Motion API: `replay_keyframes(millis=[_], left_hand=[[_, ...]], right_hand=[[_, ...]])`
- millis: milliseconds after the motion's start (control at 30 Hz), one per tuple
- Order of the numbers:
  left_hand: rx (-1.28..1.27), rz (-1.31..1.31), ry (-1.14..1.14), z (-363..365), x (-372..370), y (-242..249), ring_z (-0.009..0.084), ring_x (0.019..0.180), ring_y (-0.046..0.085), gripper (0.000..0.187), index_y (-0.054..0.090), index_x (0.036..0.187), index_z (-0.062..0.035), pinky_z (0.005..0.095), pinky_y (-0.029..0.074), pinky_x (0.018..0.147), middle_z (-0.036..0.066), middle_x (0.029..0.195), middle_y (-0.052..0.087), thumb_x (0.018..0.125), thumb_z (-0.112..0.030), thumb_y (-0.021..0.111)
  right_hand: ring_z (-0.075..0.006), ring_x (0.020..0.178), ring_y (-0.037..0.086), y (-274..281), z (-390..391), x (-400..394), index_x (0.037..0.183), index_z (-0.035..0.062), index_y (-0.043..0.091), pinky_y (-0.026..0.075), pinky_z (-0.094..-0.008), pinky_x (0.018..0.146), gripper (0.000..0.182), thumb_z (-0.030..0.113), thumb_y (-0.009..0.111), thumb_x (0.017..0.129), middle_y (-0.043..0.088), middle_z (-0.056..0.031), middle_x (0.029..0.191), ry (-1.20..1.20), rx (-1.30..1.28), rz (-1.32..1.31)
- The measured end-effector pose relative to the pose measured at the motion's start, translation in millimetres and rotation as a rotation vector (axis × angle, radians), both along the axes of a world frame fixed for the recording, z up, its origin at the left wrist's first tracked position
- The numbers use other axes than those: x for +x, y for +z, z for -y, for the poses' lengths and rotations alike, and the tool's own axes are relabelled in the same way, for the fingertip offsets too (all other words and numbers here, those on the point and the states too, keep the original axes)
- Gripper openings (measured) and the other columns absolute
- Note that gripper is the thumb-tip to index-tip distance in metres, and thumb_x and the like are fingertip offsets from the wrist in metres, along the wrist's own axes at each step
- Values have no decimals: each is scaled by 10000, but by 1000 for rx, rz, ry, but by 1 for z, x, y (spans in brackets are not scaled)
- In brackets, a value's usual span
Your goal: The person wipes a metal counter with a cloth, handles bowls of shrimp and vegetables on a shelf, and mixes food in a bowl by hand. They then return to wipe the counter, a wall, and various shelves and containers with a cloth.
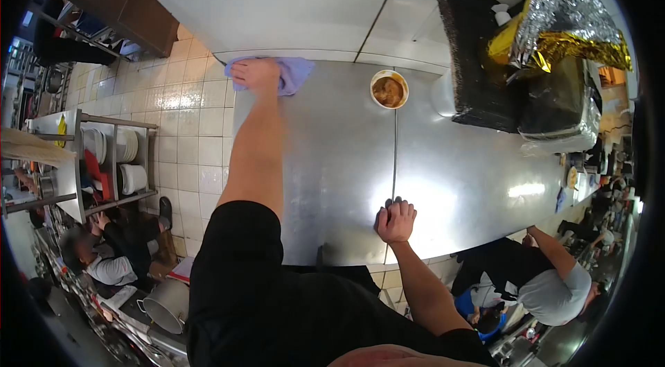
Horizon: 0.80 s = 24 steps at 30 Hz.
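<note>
My left hand (256, 74) is stretched far out to the steel table's back left corner. It presses down on a purple cloth (296, 74), which is bunched under the palm and overhangs the edge. My right hand (397, 221) leans on the near part of the steel table (332, 159), close to the seam, fingers apart and holding nothing. A white tub (389, 89) of brown paste or sauce stands near the wall, to the right of the cloth.
At the back right are a black box (478, 55), crumpled silver and gold foil (571, 13) and a plastic-wrapped block (561, 103). A rack with plates (125, 145) stands left. A person in grey (554, 291) is at the right; another person (111, 256) sits low left by a large pot (166, 304).
</note>
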<state>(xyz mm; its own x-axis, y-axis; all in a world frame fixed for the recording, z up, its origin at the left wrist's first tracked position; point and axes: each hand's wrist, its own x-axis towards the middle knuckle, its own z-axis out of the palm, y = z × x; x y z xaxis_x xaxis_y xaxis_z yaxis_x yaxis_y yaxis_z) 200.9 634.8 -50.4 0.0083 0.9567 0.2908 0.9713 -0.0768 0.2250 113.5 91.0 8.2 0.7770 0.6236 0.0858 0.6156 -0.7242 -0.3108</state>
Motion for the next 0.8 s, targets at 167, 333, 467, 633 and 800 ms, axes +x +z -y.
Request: replay_keyframes(millis=[167, 333, 467, 633, 800], left_hand=[[-54, 133, -88, -7, -11, -8, 420, 1435, 288, 756, 311, 1388, 228, 527, 207, 1178, 353, 1498, 316, 924, -351, 456], [20, 1311, -614, 53, 37, 41, 351, 1526, 38, 707, 60, 1535, 68, 537, 133, 1202, 249, 1630, 51, 1025, -288, 395], [331, 648, -1059, 96, 64, 184, 449, 1489, 149, 723, 171, 1563, -25, 564, 106, 1195, 193, 1638, 158, 1014, -414, 436], [602, 808, -967, 35, 79, 394, 533, 1402, 246, 708, 267, 1507, 57, 593, 160, 1166, 328, 1521, 280, 983, -386, 441], [899, 561, -609, 2, 57, 357, 455, 1481, 156, 777, 172, 1557, 16, 586, 83, 1192, 267, 1614, 155, 981, -426, 448]], right_hand=[[-363, 906, 502, 0, 4, -2, 888, 90, 533, 382, -499, 813, 213, 280, 613, 834, 539, -161, 958, 20, 4, 9], [-356, 932, 508, 9, 1, 0, 882, 89, 569, 384, -490, 833, 219, 298, 615, 839, 545, -148, 964, 1, 7, -42], [-353, 933, 508, 8, 1, -1, 868, 93, 569, 386, -488, 832, 212, 298, 614, 840, 542, -141, 962, 2, 5, -21], [-357, 940, 510, 5, 3, -1, 876, 93, 566, 386, -494, 827, 213, 298, 614, 842, 546, -147, 980, 11, 3, -8], [-361, 945, 512, 3, 2, 0, 874, 93, 567, 388, -495, 825, 213, 299, 613, 845, 551, -157, 990, 11, 19, -13]])
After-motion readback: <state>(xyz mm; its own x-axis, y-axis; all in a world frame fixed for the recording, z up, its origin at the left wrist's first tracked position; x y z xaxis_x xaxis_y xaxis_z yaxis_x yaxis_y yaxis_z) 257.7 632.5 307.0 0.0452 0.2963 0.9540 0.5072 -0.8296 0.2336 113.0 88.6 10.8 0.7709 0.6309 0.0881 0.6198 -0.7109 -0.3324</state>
